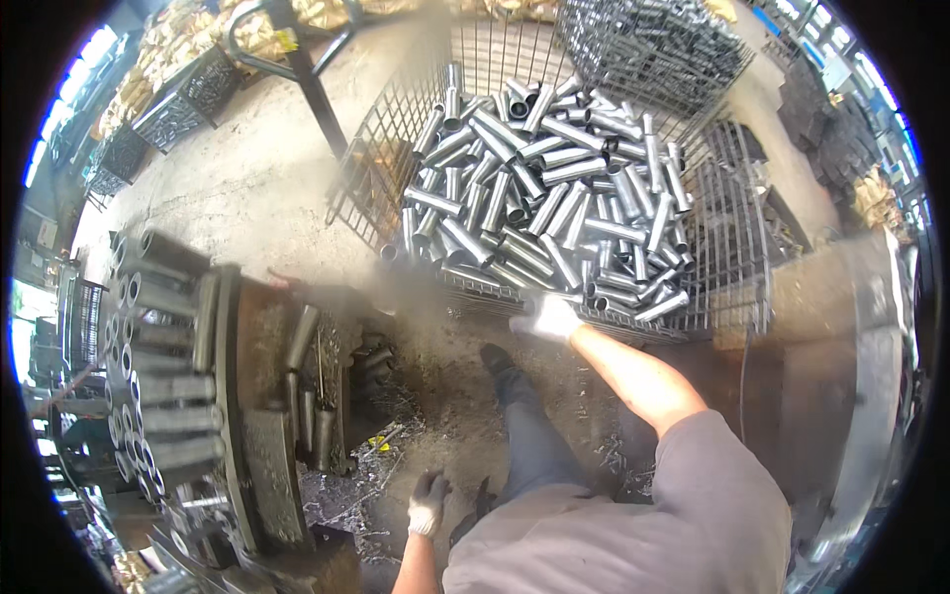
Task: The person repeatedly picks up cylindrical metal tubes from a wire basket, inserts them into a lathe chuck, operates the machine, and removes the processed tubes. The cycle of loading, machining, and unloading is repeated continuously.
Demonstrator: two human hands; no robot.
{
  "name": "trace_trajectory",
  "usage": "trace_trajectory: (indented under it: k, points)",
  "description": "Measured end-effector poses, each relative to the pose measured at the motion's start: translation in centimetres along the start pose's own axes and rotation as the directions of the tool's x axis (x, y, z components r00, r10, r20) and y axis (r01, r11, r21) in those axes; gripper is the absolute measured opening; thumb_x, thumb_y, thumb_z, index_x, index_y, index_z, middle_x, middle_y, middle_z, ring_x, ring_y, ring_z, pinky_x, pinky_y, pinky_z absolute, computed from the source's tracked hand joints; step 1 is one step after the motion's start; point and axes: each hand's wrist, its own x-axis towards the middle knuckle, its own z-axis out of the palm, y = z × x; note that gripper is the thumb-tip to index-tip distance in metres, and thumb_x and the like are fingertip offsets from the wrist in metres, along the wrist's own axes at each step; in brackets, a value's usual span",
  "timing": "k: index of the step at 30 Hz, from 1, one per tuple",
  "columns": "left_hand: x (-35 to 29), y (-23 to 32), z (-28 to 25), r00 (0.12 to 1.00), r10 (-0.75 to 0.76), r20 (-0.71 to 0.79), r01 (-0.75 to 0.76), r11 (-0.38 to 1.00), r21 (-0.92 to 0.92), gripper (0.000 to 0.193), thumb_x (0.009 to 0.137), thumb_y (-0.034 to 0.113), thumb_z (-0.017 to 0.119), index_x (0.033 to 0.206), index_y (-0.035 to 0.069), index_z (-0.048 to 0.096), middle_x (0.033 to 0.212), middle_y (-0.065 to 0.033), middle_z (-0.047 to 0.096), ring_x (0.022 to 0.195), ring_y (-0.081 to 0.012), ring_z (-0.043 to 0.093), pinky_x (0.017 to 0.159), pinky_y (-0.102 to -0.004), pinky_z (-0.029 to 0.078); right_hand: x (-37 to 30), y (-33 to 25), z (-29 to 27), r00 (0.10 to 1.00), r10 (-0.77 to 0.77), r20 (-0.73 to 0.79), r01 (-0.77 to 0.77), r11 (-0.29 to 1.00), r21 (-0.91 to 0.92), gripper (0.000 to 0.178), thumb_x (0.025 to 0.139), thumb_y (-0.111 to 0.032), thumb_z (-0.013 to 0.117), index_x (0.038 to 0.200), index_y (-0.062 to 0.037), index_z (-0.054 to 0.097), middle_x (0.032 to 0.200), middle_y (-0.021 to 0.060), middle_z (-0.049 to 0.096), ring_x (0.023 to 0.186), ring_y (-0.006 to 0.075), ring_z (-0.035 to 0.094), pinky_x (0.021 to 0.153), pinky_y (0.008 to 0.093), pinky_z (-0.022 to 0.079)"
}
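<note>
Head view: silver cylindrical metal tubes (549, 203) lie heaped at upper centre, presumably kept from rolling by the grey wire-mesh basket (376, 163). The white-gloved right hand (552, 319) is at its near rim, grip unclear; the grey-and-white-gloved left hand (428, 500) hangs lower centre, fingers loose, seemingly empty.

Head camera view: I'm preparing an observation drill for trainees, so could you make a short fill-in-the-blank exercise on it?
1. The left hand and the right hand both wear ____.
2. The hand nearer the wire basket of metal tubes is the ____ one.
3. The stacked tubes stand on the person's ____ side.
4. The dark loop handle bears a ____ label.

Missing words: gloves; right; left; yellow.
</note>
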Motion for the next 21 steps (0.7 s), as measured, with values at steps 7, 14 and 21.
trace_trajectory:
  k: [7, 14, 21]
  points:
    - [11.3, 20.0, 8.8, 0.996, -0.047, 0.074, 0.043, 0.997, 0.065, 0.037, 0.107, 0.021, 0.065, 0.133, -0.006, 0.067, 0.113, -0.0143, 0.076, 0.101, -0.0198, 0.074, 0.094, -0.0332, 0.058, 26.3, 3.1, 6.6, 0.985, 0.168, -0.022, -0.169, 0.954, -0.249, 0.063, 0.087, -0.036, 0.075, 0.133, 0.0022, 0.054, 0.11, 0.0205, 0.076, 0.097, 0.0379, 0.077, 0.084, 0.0479, 0.062]
    - [23.7, 26.5, 11.4, 0.961, -0.247, 0.126, 0.277, 0.842, -0.463, 0.068, 0.106, 0.032, 0.069, 0.158, -0.003, 0.041, 0.138, -0.0175, 0.065, 0.114, -0.0266, 0.07, 0.103, -0.0422, 0.055, 30.7, 1.9, 3.4, 0.875, 0.222, 0.431, -0.327, 0.927, 0.186, 0.055, 0.086, -0.03, 0.075, 0.13, 0.001, 0.062, 0.107, 0.0167, 0.078, 0.097, 0.0251, 0.077, 0.088, 0.043, 0.061]
    - [28.4, 32.6, 11.8, 0.996, -0.087, 0.002, 0.058, 0.645, -0.762, 0.038, 0.095, 0.022, 0.074, 0.125, 0.003, 0.061, 0.099, -0.0131, 0.071, 0.094, -0.0293, 0.072, 0.092, -0.0468, 0.06, 28.5, 1.7, 4.1, 0.828, -0.077, 0.555, 0.139, 0.988, -0.071, 0.047, 0.099, -0.043, 0.068, 0.123, -0.0038, 0.076, 0.121, 0.0184, 0.077, 0.12, 0.0257, 0.071, 0.107, 0.0365, 0.053]
